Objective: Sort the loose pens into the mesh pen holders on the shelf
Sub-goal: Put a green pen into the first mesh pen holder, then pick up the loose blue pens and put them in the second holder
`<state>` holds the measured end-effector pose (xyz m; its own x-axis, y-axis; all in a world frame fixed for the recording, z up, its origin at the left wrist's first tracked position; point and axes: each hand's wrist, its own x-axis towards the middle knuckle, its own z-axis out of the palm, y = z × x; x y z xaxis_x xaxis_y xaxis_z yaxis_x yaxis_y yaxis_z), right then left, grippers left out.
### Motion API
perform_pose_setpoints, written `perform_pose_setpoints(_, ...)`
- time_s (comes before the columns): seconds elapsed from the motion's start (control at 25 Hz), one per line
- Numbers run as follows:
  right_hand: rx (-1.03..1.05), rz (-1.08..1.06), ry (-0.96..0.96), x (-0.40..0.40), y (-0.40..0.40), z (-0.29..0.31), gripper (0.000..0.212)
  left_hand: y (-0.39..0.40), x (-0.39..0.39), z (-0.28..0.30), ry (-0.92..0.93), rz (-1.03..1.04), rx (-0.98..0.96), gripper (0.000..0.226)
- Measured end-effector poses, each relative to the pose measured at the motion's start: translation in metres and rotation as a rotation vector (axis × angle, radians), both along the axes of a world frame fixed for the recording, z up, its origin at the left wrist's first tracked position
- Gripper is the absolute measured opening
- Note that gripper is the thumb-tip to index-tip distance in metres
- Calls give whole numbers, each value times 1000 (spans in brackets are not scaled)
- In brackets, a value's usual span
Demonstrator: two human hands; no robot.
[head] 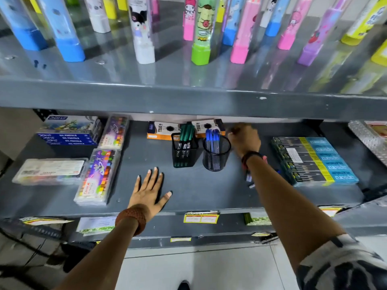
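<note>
Two black mesh holders stand on the grey middle shelf (188, 185). The square holder (184, 152) has several green-capped pens (186, 132) upright in it. The round holder (216, 155) to its right has several blue pens (212, 139). My left hand (149, 190) lies flat and open on the shelf in front of the square holder. My right hand (245, 139) is blurred, just right of the round holder at its rim height, with the fingers curled; what it holds, if anything, is hidden. A loose pen or two (250, 178) lie partly hidden under my right forearm.
Orange-and-black boxes (161, 131) sit behind the holders. Oil pastel boxes (69, 132) and colour sets (97, 176) fill the left side. A blue-and-yellow pencil pack (316, 160) lies at the right. The upper shelf (188, 97) overhangs, carrying several tall colourful cases (202, 32).
</note>
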<state>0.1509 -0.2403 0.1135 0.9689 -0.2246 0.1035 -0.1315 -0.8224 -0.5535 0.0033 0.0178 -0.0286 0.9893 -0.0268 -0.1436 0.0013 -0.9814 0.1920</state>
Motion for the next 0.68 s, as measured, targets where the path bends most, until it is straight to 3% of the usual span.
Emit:
perform_pose_setpoints(0.2, -137, -125, 151, -10, -88, -24, 25, -2, 1, 0, 9, 10, 43, 100)
perform_pose_setpoints(0.4, -219, -42, 378, -24, -119, -52, 36, -2, -2, 2, -6, 7, 44, 108)
perform_pose_setpoints(0.68, -154, -89, 289, -33, -119, -73, 28, -1, -1, 1, -1, 12, 43, 89)
